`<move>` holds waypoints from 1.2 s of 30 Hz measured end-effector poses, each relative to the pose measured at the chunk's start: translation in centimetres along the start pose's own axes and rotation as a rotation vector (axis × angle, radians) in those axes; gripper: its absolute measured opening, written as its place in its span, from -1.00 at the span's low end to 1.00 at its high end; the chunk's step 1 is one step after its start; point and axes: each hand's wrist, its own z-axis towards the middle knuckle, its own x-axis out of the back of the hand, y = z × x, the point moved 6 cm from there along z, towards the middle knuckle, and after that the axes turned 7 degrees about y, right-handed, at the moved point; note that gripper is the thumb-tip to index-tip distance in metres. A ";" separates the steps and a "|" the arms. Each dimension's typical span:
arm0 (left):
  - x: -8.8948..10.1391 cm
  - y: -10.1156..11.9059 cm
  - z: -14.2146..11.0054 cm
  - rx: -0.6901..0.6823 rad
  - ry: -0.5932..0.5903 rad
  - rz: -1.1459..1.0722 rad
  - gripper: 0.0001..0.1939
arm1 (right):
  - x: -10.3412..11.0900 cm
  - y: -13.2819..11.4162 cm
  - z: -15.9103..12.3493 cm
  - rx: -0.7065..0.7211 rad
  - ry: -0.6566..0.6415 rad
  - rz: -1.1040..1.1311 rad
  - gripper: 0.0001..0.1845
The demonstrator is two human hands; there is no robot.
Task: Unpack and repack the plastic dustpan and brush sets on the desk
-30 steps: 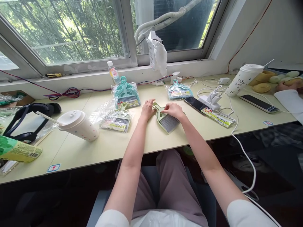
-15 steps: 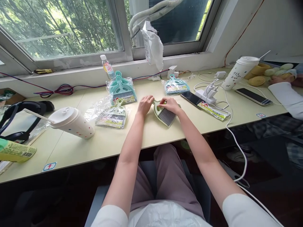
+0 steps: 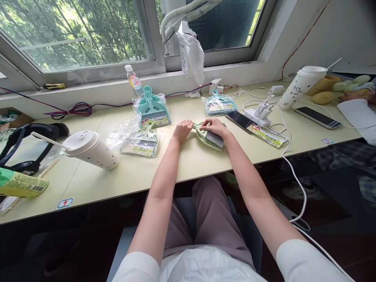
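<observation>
Left hand (image 3: 182,131) and right hand (image 3: 216,127) grip a light-green dustpan (image 3: 205,141) and its gray-bristled brush (image 3: 215,138) on the counter (image 3: 164,172).
The left fingers are curled closed on the dustpan's handle end; the right thumb and fingers pinch together at the upper part of the brush, which lies against the pan, between the hands and the phone (image 3: 238,120). A yellow-green label card (image 3: 268,136) beside the phone carries print too small to read, as do the labels on the 1 wrapped green set (image 3: 149,140) and the wrapped teal sets (image 3: 151,106). The upright white cup (image 3: 300,87) bears dark handwritten characters, not clearly legible.
</observation>
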 end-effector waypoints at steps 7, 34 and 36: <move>1.0 0.3 0.1 -0.045 0.133 -0.091 -0.65 | 0.4 -0.2 0.0 0.021 0.032 0.066 -0.68; -0.9 0.0 0.3 0.042 0.038 -0.109 -0.65 | -0.9 1.7 0.9 0.002 -0.060 0.167 -0.72; -0.9 0.0 0.3 0.040 0.040 -0.108 -0.66 | -1.0 1.7 0.9 0.002 -0.054 0.132 -0.75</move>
